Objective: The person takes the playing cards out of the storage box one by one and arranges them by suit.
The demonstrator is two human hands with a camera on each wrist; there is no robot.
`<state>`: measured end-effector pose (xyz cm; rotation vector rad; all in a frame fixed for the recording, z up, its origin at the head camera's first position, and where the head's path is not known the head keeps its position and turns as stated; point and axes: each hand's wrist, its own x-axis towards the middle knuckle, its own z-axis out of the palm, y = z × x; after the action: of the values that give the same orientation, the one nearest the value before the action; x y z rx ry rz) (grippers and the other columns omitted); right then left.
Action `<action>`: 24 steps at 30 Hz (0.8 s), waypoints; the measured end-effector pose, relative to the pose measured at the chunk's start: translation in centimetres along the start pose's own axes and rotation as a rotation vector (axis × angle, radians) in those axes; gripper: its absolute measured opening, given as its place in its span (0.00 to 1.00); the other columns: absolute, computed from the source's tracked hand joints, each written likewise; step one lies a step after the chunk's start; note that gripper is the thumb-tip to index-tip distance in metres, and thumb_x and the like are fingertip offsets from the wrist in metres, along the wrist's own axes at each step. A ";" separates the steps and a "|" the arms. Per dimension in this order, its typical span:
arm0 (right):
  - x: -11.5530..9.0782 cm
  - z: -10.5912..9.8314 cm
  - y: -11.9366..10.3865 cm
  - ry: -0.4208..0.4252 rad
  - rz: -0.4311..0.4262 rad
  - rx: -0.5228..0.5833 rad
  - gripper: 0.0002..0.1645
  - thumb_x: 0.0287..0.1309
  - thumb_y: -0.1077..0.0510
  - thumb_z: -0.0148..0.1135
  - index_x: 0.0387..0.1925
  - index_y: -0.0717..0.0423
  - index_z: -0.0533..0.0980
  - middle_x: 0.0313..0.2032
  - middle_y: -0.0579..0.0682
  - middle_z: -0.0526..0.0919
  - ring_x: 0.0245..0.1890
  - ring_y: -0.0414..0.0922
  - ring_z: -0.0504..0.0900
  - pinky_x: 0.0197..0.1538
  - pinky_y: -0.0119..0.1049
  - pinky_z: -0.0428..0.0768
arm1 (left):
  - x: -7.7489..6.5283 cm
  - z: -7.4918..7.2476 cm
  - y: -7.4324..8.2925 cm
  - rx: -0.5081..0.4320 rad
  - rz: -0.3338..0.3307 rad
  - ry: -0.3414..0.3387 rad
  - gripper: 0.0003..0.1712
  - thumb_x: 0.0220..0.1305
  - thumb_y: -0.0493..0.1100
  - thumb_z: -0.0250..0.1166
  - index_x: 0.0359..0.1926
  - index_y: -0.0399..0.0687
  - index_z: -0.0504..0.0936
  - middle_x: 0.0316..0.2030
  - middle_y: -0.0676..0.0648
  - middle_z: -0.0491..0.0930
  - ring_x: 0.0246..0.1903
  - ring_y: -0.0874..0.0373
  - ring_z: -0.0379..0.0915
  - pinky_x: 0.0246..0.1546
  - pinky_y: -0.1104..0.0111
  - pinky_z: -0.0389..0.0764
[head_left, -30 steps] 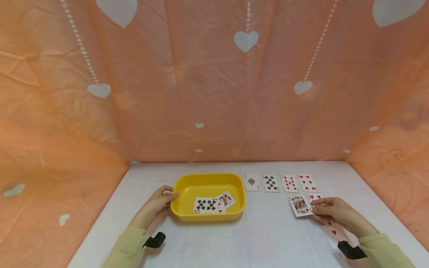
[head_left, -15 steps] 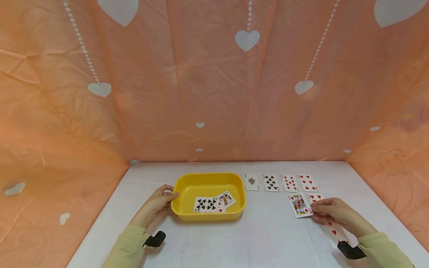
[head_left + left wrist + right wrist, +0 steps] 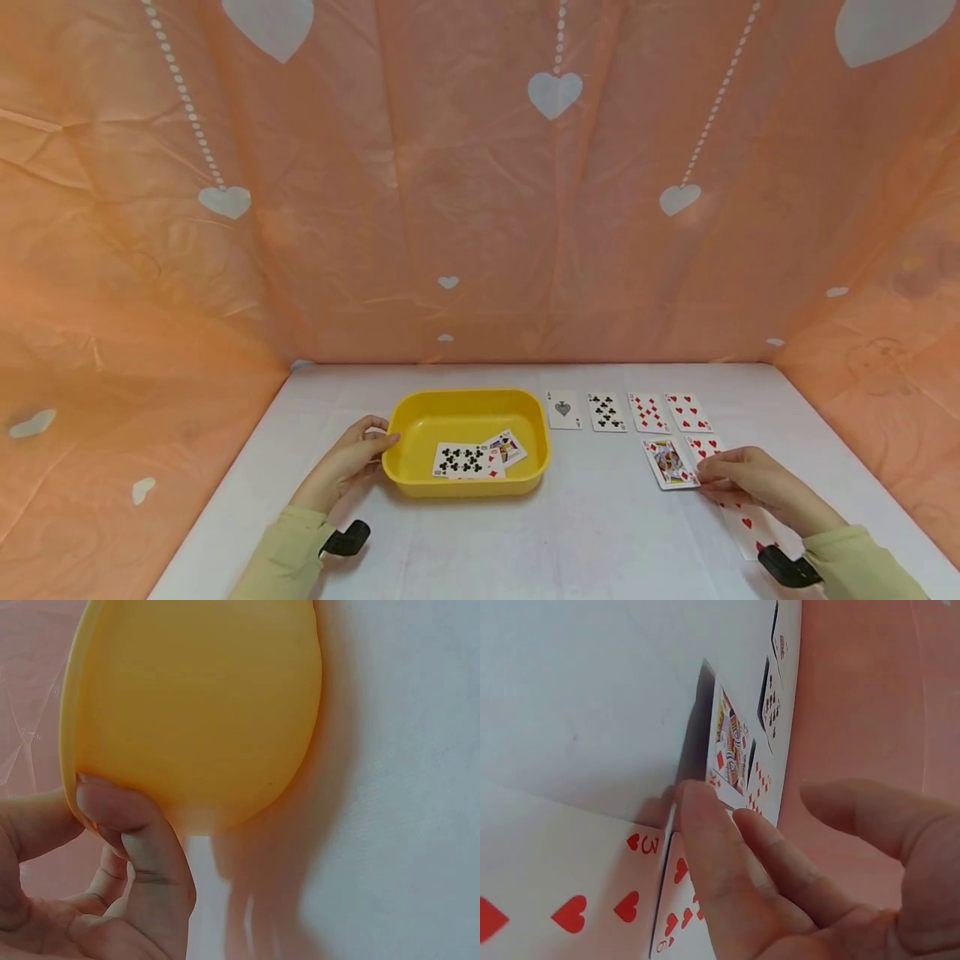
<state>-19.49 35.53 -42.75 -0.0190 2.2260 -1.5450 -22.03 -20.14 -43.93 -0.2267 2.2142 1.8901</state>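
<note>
My left hand holds the left end of a yellow tray. Its thumb lies against the tray wall just under the rim, with the other fingers curled below. A clubs card and a face card lie in the tray. My right hand rests on the table at the right. Its straight fingertips touch the near corner of a diamond face card, and the thumb stands apart.
A row of face-up cards lies behind: ace of spades, clubs, diamonds, hearts. More hearts cards lie under and beside my right hand. Orange cloth walls enclose the white table.
The diamond face card has slid slightly left under my right fingertips. My left hand has stayed on the tray.
</note>
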 end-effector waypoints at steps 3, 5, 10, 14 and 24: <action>-0.2 0.1 -0.2 0.013 -0.003 -0.056 0.21 0.66 0.61 0.53 0.44 0.81 0.72 0.35 0.58 0.84 0.34 0.44 0.84 0.38 0.39 0.82 | -0.1 0.0 0.0 -0.001 -0.005 0.007 0.17 0.68 0.37 0.59 0.51 0.35 0.64 0.34 0.40 0.77 0.30 0.52 0.74 0.29 0.67 0.75; -0.2 0.2 -0.4 0.037 0.005 -0.080 0.21 0.66 0.61 0.52 0.45 0.82 0.72 0.35 0.58 0.84 0.33 0.45 0.84 0.38 0.39 0.82 | -0.2 0.0 0.0 -0.002 -0.008 0.010 0.16 0.68 0.37 0.59 0.50 0.35 0.64 0.34 0.40 0.76 0.30 0.52 0.74 0.29 0.67 0.75; -0.1 0.3 -2.1 0.066 -0.037 -0.127 0.23 0.66 0.61 0.50 0.48 0.83 0.69 0.37 0.61 0.83 0.35 0.48 0.83 0.39 0.41 0.82 | -0.3 0.0 0.1 -0.002 -0.018 0.020 0.15 0.67 0.37 0.59 0.49 0.36 0.64 0.34 0.40 0.76 0.31 0.51 0.74 0.29 0.67 0.75; 0.4 0.8 -5.0 0.042 -0.126 -0.163 0.25 0.68 0.59 0.50 0.52 0.82 0.67 0.42 0.62 0.82 0.41 0.51 0.83 0.42 0.42 0.81 | -0.3 0.0 0.1 0.006 -0.019 0.021 0.16 0.67 0.37 0.59 0.50 0.35 0.64 0.34 0.40 0.76 0.30 0.52 0.74 0.29 0.67 0.74; 4.1 5.6 -12.9 -0.059 -0.310 -0.172 0.25 0.67 0.58 0.54 0.56 0.75 0.69 0.45 0.60 0.81 0.43 0.50 0.82 0.48 0.44 0.79 | -0.3 0.1 0.5 0.014 -0.028 0.018 0.17 0.67 0.39 0.59 0.51 0.36 0.64 0.35 0.39 0.77 0.30 0.53 0.74 0.30 0.67 0.75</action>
<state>-24.20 24.62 -34.13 -0.4749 2.3861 -1.4733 -21.83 -19.99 -43.43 -0.2721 2.2236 1.8653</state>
